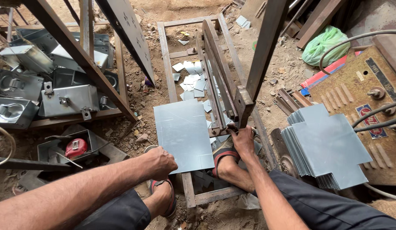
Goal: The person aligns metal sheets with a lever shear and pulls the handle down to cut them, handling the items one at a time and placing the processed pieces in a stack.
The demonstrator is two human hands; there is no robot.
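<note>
A flat grey metal sheet lies across a rusty floor-mounted shear frame. My left hand grips the sheet's near edge. My right hand is closed on the sheet's right side, right at the base of the shear's long blade arm, beside a rusty lever post. My two sandalled feet rest on the frame's near bar, one under each hand.
A stack of notched cut sheets sits at right beside a rusty machine box with cables. Small offcuts litter the ground inside the frame. Metal boxes pile at left, a red tape measure in a tray, a green bag behind.
</note>
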